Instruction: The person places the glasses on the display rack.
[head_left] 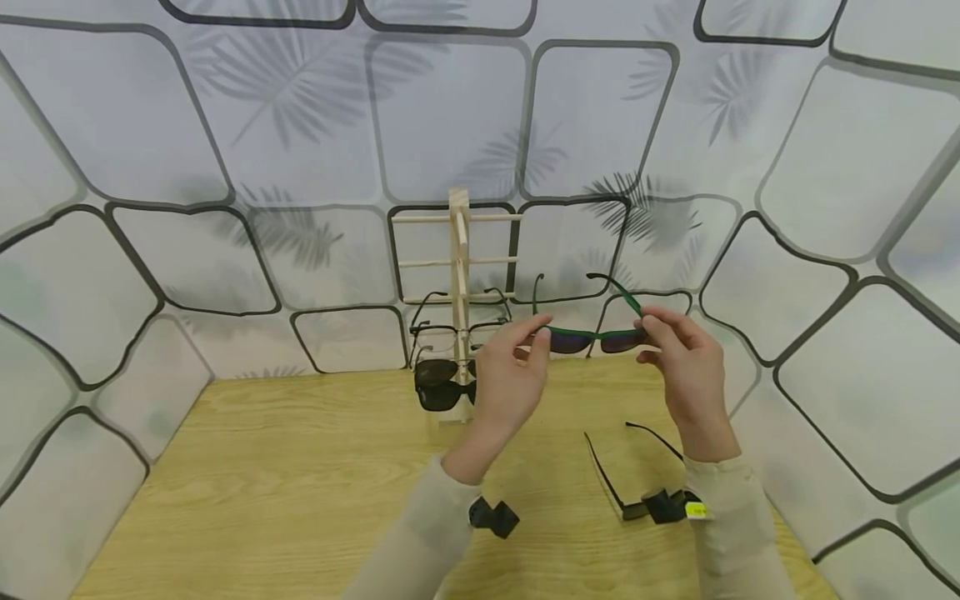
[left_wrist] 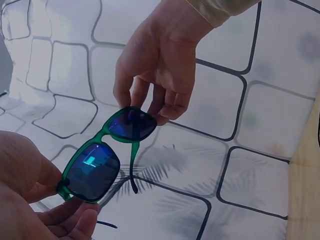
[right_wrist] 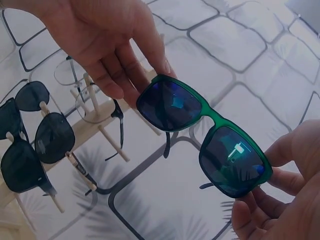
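Green-framed sunglasses (head_left: 572,342) with blue mirrored lenses are held up between both hands, above the far side of the table. My left hand (head_left: 513,379) pinches one end of the frame with thumb and fingers. At the other end, my right hand (head_left: 688,367) grips the outer corner by the hinge. Both temples are unfolded and point away toward the backdrop. In the right wrist view the two lenses of the sunglasses (right_wrist: 232,162) show fully, one with a bright reflection. The left wrist view has my right hand (left_wrist: 160,65) at the upper end.
A wooden display rack (head_left: 460,250) stands left of the hands, its upper pegs bare. Dark sunglasses (head_left: 438,396) and clear-lens glasses (head_left: 433,328) hang lower on it. Black glasses (head_left: 636,510) lie unfolded on the wooden table (head_left: 300,475), partly hidden by the right wrist. Patterned cloth (head_left: 450,108) surrounds the table.
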